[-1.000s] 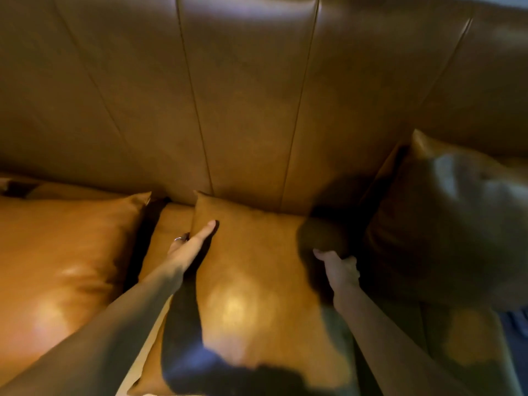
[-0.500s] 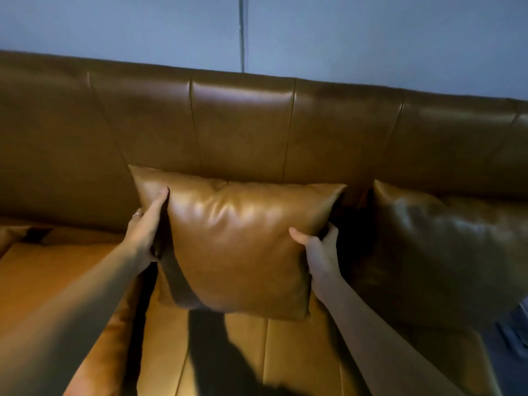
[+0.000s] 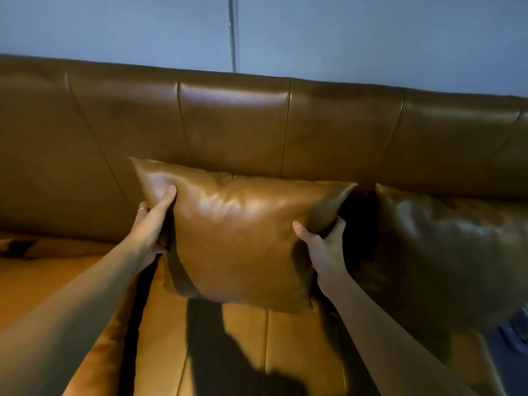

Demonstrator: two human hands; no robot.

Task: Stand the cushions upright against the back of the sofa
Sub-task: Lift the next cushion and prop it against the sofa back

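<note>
A tan leather cushion (image 3: 243, 238) stands upright in the middle, its top edge against the brown sofa back (image 3: 234, 127). My left hand (image 3: 151, 227) grips its left side, thumb pressed on the front face. My right hand (image 3: 323, 250) clasps its right side near the upper corner. To the right a darker leather cushion (image 3: 445, 252) leans upright against the sofa back. At the lower left, part of another cushion (image 3: 34, 284) lies flat on the seat.
The orange-brown seat (image 3: 245, 338) lies below the held cushion, crossed by my arms' shadows. A grey-blue wall (image 3: 343, 32) with a vertical seam rises behind the sofa. Dark fabric (image 3: 514, 332) shows at the right edge.
The middle cushion lay flat on the seat a second ago; both hands took its sides and raised it upright. Since half a second ago it has barely moved.
</note>
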